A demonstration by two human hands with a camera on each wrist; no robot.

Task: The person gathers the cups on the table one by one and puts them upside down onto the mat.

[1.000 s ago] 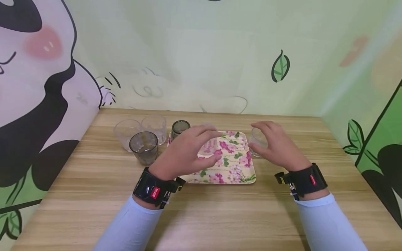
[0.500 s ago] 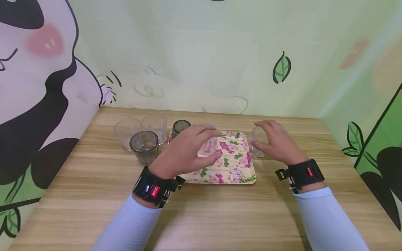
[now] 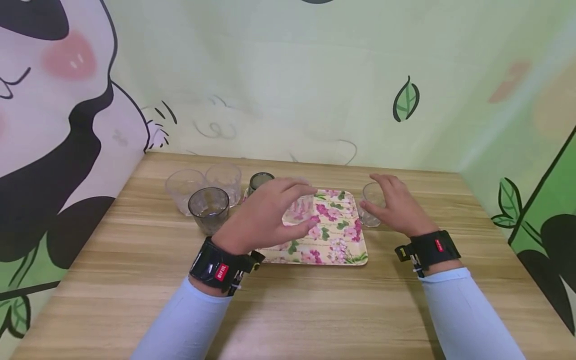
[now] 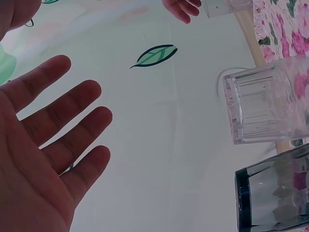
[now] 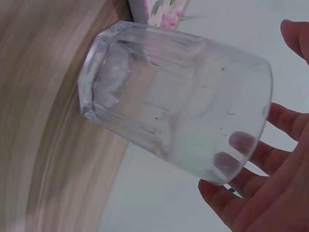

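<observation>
My left hand (image 3: 265,215) hovers over the near-left part of a floral tray (image 3: 328,252), its fingers spread and nothing in its grasp. Behind that hand a clear glass (image 3: 300,207) stands upside down on the tray, partly hidden. A smoky dark glass (image 3: 261,179), also inverted, sits at the tray's back left; the left wrist view shows both, clear of the palm. Right of the tray, another clear glass (image 5: 169,96) stands upright on the table. My right hand (image 3: 399,207) is beside its rim, thumb and fingers apart; some fingertips (image 5: 241,141) show through the glass.
Left of the tray, a smoky dark tumbler (image 3: 209,212) stands upright on the wooden table (image 3: 315,310). Two clear glasses, one at the far left (image 3: 182,192) and one behind it (image 3: 225,180), stand close by. A painted wall (image 3: 288,100) rises behind the table.
My right hand has shifted slightly to the right and its thumb now overlaps the glass's near side in view. The left hand has stayed in place. The glasses have not visibly moved.
</observation>
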